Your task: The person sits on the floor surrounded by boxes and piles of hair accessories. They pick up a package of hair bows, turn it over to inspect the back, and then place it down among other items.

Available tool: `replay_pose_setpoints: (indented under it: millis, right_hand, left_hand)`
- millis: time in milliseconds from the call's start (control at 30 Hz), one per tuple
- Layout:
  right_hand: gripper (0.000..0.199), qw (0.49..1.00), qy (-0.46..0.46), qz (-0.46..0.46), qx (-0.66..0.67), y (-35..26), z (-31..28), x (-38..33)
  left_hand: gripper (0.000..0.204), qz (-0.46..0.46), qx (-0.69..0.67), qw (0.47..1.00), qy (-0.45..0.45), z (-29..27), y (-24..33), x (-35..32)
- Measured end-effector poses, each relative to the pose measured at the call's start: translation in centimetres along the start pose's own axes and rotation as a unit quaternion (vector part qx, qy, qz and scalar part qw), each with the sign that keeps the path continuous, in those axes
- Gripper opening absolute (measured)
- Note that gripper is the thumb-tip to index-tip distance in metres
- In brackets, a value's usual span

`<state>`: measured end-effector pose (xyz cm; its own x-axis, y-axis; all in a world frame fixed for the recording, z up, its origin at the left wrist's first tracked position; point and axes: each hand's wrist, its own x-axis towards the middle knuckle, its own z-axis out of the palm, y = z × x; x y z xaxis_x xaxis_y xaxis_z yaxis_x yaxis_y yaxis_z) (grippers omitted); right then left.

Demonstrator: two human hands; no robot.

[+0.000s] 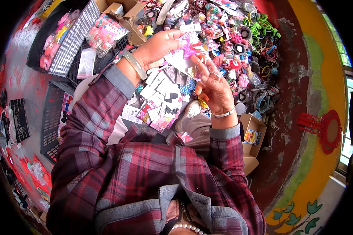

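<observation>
Above the heap in front of me is a small clear plastic bag with a pink bow-shaped hair accessory in it. My left hand pinches the bag's upper left side between thumb and fingers. At its right side my right hand has its fingers curled, with shiny clear plastic across the fingertips. Just below the bag lie several printed cards, some bearing dark bows. A blue beaded piece sits close by them.
A big heap of hair ties fills the area ahead. At left stand a houndstooth box and a dark plastic basket. An open cardboard box is by my right forearm. A painted wall borders the right.
</observation>
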<state>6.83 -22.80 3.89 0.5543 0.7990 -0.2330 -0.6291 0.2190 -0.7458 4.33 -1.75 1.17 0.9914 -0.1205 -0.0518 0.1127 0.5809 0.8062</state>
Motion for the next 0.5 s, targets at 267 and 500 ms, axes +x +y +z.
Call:
replay_pose_setpoints:
  millis: [267,500]
  right_hand:
    - [0.057,0.991,0.007,0.015,-0.133,0.2,-0.1,-0.1]
    - [0.053,0.999,0.048,-0.006,-0.017,-0.5,-0.2,-0.3]
  left_hand:
    - [0.026,-0.006,-0.035,0.997,0.064,-0.2,-0.9,0.2]
    - [0.023,-0.014,-0.038,0.998,0.039,-2.0,-1.8,1.0]
